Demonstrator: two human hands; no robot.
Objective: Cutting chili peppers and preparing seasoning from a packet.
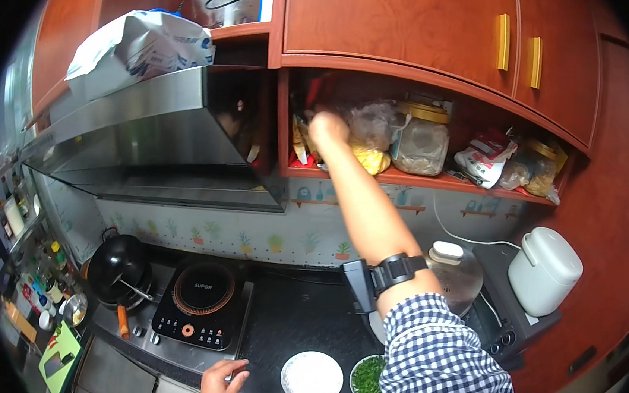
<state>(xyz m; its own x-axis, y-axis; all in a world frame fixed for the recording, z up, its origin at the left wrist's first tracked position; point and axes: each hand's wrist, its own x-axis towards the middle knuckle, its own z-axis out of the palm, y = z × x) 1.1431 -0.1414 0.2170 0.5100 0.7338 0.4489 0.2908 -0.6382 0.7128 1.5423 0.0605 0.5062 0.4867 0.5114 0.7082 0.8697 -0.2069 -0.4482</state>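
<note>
My right hand (pixel 328 132) reaches up into the open shelf (pixel 344 175) beneath the wall cabinets. Motion blur hides its fingers, so I cannot tell whether it grips anything. Around it are upright packets (pixel 299 142), a clear plastic bag (pixel 373 124) and a yellow bag (pixel 371 160). A large clear jar (pixel 421 141) with a yellow lid stands to its right. Low in the picture, my left hand (pixel 222 384) is over the counter's front edge, fingers apart and nothing seen in it. To its right sit a white bowl (pixel 312 378) and a bowl of chopped greens (pixel 367 377), partly behind my right sleeve.
An induction cooker (pixel 195 304) rests on the stove, beside a black wok (pixel 119 263). The range hood (pixel 130 124) juts out above. At right are a lidded pot (pixel 456 276) and a white appliance (pixel 545 271). Bottles and a green cutting board (pixel 62 357) line the left.
</note>
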